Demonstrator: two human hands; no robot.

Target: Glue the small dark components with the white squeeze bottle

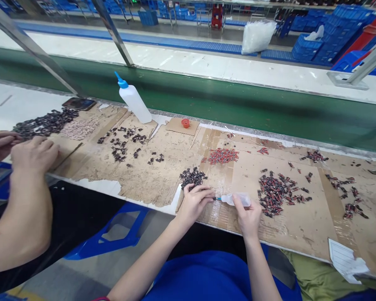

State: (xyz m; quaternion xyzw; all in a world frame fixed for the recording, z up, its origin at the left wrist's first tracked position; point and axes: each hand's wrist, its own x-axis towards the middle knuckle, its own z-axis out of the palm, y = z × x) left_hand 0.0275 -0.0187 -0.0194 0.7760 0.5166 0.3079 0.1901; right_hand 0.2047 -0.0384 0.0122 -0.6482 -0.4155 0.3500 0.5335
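Note:
My right hand (250, 217) is closed around a small translucent squeeze bottle (240, 199), which lies nearly level with its thin blue tip pointing left. My left hand (192, 205) pinches a small black part (214, 198) right at that tip. Just beyond my left hand is a pile of small black parts (192, 176). A heap of small red pieces (223, 156) lies farther back. Right of my right hand spreads a larger heap of black parts with red pieces on them (274, 192).
Cardboard (147, 184) covers the bench. At the back stand a large white bottle (136, 104) with a blue nozzle and a red cap (185, 123). At the left, a co-worker's hands (34, 154) are by another black pile. A torn paper (346, 259) hangs over the front edge.

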